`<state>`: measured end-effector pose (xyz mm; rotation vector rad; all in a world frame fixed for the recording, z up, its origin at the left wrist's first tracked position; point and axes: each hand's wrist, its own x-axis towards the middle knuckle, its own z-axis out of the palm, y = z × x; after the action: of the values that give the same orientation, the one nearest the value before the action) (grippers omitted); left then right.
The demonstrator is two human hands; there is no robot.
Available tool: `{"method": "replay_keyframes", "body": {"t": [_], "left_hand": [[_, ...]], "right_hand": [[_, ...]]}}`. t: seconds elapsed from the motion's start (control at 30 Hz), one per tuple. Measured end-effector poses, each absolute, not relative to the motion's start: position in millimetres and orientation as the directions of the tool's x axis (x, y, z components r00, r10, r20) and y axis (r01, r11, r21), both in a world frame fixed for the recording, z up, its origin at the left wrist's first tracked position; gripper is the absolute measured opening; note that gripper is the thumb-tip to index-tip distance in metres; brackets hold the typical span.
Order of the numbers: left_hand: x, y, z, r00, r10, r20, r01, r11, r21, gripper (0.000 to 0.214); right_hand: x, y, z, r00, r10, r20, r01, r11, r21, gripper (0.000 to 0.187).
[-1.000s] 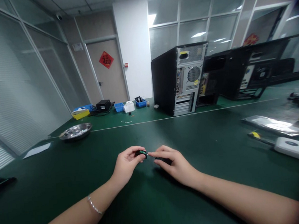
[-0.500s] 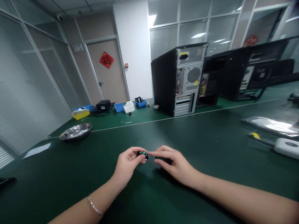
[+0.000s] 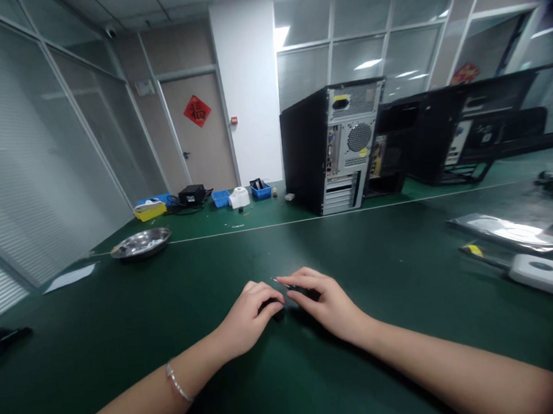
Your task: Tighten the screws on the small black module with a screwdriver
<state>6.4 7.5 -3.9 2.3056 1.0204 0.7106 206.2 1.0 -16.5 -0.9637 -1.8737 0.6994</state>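
Observation:
In the head view my left hand (image 3: 247,321) is low over the green table (image 3: 214,390), thumb and fingers closed round a small black part (image 3: 278,313). Most of that part is hidden under the fingers. Just to the right, my right hand (image 3: 335,306) pinches a slim dark tool with a thin metal tip (image 3: 288,287). The tip points left, above the fingers of my left hand and apart from the black part. I cannot make out the tool's exact kind.
A metal bowl (image 3: 141,251) with small white pieces stands to the left, near a white sheet (image 3: 69,278). Computer towers (image 3: 305,153) line the back right. Small blue bins (image 3: 221,198) stand behind. A white device (image 3: 545,273) and a clear bag (image 3: 508,230) lie on the right.
My left hand has lowered slightly and turned over, palm down, with the small black part. The green board seen on it before is now out of sight. My right hand has barely moved.

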Motion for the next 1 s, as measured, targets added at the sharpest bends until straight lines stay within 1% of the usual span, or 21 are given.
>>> {"method": "replay_keyframes", "body": {"t": [0.1, 0.2, 0.33, 0.43, 0.47, 0.53, 0.6, 0.63, 0.7, 0.8, 0.87, 1.0], "left_hand": [[7, 7, -5, 0.619, 0.741, 0.259, 0.512, -0.631, 0.582, 0.021], [7, 8, -8, 0.629, 0.731, 0.266, 0.512, -0.646, 0.566, 0.024], [7, 4, -7, 0.579, 0.751, 0.317, 0.517, -0.640, 0.569, 0.024], [8, 0, -3, 0.510, 0.791, 0.338, 0.589, -0.607, 0.533, 0.016], [8, -1, -2, 0.495, 0.802, 0.333, 0.620, -0.595, 0.512, 0.017], [9, -3, -2, 0.498, 0.811, 0.308, 0.664, -0.585, 0.465, 0.028], [9, -4, -3, 0.527, 0.804, 0.276, 0.679, -0.594, 0.431, 0.036], [9, -4, -4, 0.540, 0.799, 0.266, 0.678, -0.600, 0.425, 0.036], [9, -4, -5, 0.548, 0.794, 0.262, 0.665, -0.604, 0.440, 0.031], [7, -2, -6, 0.523, 0.808, 0.272, 0.627, -0.580, 0.520, 0.020], [6, 0, -7, 0.493, 0.822, 0.284, 0.605, -0.559, 0.568, 0.017], [5, 4, -8, 0.454, 0.833, 0.316, 0.542, -0.539, 0.645, 0.024]], "right_hand": [[206, 2, -17, -0.313, 0.828, 0.466, 0.324, 0.554, -0.767, 0.027], [207, 2, -17, -0.317, 0.826, 0.467, 0.318, 0.556, -0.768, 0.027], [206, 2, -17, -0.315, 0.833, 0.454, 0.333, 0.545, -0.770, 0.027], [206, 3, -17, -0.320, 0.840, 0.439, 0.366, 0.537, -0.760, 0.027], [206, 3, -18, -0.327, 0.838, 0.436, 0.379, 0.539, -0.752, 0.026], [207, 2, -17, -0.341, 0.835, 0.432, 0.408, 0.545, -0.732, 0.027], [207, 1, -17, -0.366, 0.831, 0.418, 0.441, 0.551, -0.709, 0.030], [207, 0, -16, -0.384, 0.829, 0.406, 0.460, 0.553, -0.695, 0.032], [208, -2, -14, -0.432, 0.823, 0.369, 0.492, 0.558, -0.668, 0.035], [208, -4, -12, -0.477, 0.822, 0.312, 0.528, 0.551, -0.646, 0.035], [209, -4, -12, -0.484, 0.826, 0.290, 0.545, 0.544, -0.639, 0.033], [208, -3, -15, -0.474, 0.825, 0.307, 0.542, 0.548, -0.637, 0.022]]}}
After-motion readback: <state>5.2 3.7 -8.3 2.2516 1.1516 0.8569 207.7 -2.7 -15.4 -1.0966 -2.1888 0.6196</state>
